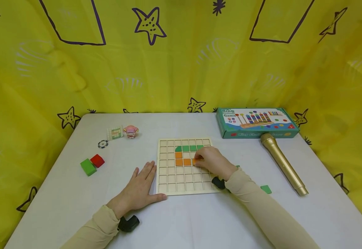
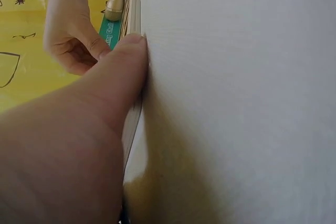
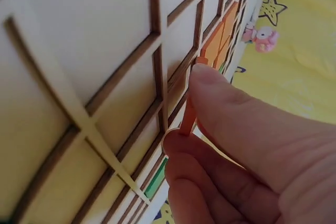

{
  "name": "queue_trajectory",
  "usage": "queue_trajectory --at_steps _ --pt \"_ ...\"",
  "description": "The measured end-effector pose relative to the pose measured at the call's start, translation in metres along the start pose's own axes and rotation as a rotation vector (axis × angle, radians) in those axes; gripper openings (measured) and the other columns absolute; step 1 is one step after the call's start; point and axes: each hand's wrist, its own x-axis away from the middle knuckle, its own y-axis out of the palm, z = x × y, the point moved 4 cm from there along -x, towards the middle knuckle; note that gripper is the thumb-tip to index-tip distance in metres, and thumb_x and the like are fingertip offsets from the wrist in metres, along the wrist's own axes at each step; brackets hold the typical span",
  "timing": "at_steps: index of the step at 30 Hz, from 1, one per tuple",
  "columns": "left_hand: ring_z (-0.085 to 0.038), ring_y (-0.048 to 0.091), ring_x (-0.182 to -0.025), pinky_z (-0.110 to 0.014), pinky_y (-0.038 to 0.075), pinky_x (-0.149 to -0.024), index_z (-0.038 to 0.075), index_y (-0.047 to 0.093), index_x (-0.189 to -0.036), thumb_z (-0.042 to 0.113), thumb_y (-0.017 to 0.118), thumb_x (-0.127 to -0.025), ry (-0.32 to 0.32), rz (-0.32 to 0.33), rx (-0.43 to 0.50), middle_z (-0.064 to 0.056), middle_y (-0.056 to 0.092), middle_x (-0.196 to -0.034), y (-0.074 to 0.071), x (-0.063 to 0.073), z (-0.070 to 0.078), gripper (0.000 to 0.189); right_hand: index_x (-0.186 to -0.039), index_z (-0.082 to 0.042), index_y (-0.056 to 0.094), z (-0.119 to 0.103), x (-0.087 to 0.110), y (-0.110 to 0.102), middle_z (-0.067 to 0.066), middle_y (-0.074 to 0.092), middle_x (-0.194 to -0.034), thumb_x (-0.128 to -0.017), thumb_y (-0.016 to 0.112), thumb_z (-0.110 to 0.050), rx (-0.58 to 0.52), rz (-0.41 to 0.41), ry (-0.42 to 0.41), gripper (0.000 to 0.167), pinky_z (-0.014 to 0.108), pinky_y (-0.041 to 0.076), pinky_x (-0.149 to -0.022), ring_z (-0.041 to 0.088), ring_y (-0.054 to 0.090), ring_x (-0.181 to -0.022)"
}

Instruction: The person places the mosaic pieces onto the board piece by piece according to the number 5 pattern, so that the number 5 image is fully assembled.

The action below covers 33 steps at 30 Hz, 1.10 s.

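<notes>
Board (image 1: pixel 171 178) well apart from red block (image 1: pixel 97 160); left hand (image 1: pixel 138 190) at edge.

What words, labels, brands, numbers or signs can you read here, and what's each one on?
"Ring Challenge Game": top of the green box, middle word blurred.
"Ring Chall... Game": the box's front, partly behind the gold microphone.
Round chip: centre marking too small to read.
No other text is readable.

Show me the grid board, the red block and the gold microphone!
Grid board (image 1: pixel 188 170): head view, a bare square near its middle.
Red block (image 1: pixel 97 160): head view, its middle.
Gold microphone (image 1: pixel 284 165): head view, middle of its handle.
</notes>
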Motion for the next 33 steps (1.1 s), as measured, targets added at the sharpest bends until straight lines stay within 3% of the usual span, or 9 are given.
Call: queue_trajectory --at_steps 5,11,15,22,26,33 --pt "-0.033 0.011 -0.146 -0.06 0.009 -0.112 -0.008 0.022 -0.151 0.076 0.052 -0.083 -0.002 -0.005 0.002 -0.019 0.014 -0.159 0.0 -0.001 -0.001 0.113 -0.081 -0.008 0.072 -0.005 -0.004 0.0 -0.004 0.063 -0.076 -0.084 0.078 -0.014 0.078 0.001 -0.031 0.01 0.033 0.049 -0.075 0.016 0.056 -0.076" --pt "-0.032 0.01 -0.146 -0.06 0.008 -0.112 -0.008 0.022 -0.151 0.077 0.051 -0.083 -0.015 -0.006 0.003 -0.019 0.015 -0.16 0.0 -0.001 -0.003 0.113 -0.081 -0.009 0.075 -0.007 -0.004 0.001 -0.003 0.065 -0.079 -0.083 0.079 -0.015 0.193 0.04 -0.173 0.007 0.031 0.048 -0.073 0.018 0.056 -0.079" --pt "-0.033 0.01 -0.146 -0.06 0.008 -0.112 -0.008 0.022 -0.151 0.077 0.051 -0.082 -0.018 -0.018 0.005 -0.019 0.015 -0.16 0.0 0.0 -0.002 0.113 -0.092 -0.006 0.077 0.003 0.007 -0.009 0.0 0.068 -0.088 -0.088 0.074 -0.009 0.14 0.06 -0.197 0.006 0.035 0.047 -0.08 0.021 0.058 -0.087" --pt "-0.034 0.011 -0.146 -0.06 0.009 -0.112 -0.009 0.023 -0.15 0.074 0.054 -0.083 0.001 0.0 0.011 -0.02 0.016 -0.159 -0.002 0.001 0.001 0.111 -0.102 0.002 0.074 0.052 0.044 -0.046 0.009 0.071 -0.097 -0.091 0.065 0.004 0.032 0.133 -0.01 0.014 0.047 0.049 -0.083 0.029 0.062 -0.092" --pt "-0.034 0.012 -0.146 -0.061 0.009 -0.112 -0.009 0.024 -0.15 0.074 0.055 -0.083 0.002 0.006 0.007 -0.02 0.017 -0.159 -0.002 0.001 0.001 0.111 -0.103 0.003 0.073 0.077 0.066 -0.054 0.01 0.07 -0.096 -0.091 0.064 0.003 -0.003 0.132 0.092 0.015 0.047 0.049 -0.08 0.027 0.061 -0.088" --pt "-0.034 0.013 -0.146 -0.061 0.01 -0.111 -0.009 0.024 -0.15 0.074 0.054 -0.083 0.012 0.015 0.013 -0.021 0.017 -0.158 -0.001 0.001 0.0 0.111 -0.105 0.001 0.073 0.092 0.09 -0.049 0.002 0.067 -0.088 -0.09 0.067 0.0 -0.024 0.103 0.099 0.016 0.037 0.049 -0.07 0.016 0.057 -0.078"
